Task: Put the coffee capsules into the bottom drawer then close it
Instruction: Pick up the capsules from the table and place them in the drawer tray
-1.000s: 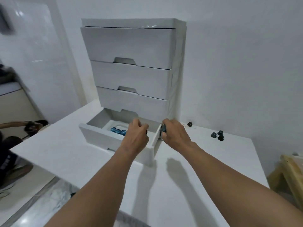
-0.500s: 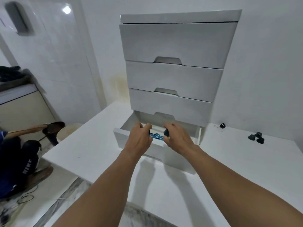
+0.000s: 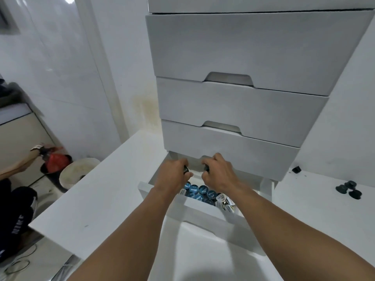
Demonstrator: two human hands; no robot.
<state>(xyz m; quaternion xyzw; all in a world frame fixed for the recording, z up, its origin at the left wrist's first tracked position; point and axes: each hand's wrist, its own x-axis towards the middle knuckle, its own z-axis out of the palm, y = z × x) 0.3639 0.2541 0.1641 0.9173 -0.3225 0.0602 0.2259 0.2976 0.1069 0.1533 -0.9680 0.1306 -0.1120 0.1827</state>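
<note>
Both hands hovered over the open bottom drawer [image 3: 203,209]. Left hand [image 3: 172,175] and right hand [image 3: 220,175] each pinched a dark capsule [image 3: 185,169]; loose capsules [image 3: 349,189] lay at 3 o'clock.

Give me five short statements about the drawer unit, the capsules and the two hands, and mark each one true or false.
1. The bottom drawer is open. True.
2. The bottom drawer is empty. False: blue-lidded capsules lie inside.
3. Both hands are over the open drawer, the left hand and the right hand. True.
4. The three upper drawers are pulled out. False: they are shut.
5. Dark capsules sit on the table to the unit's right. True.
</note>
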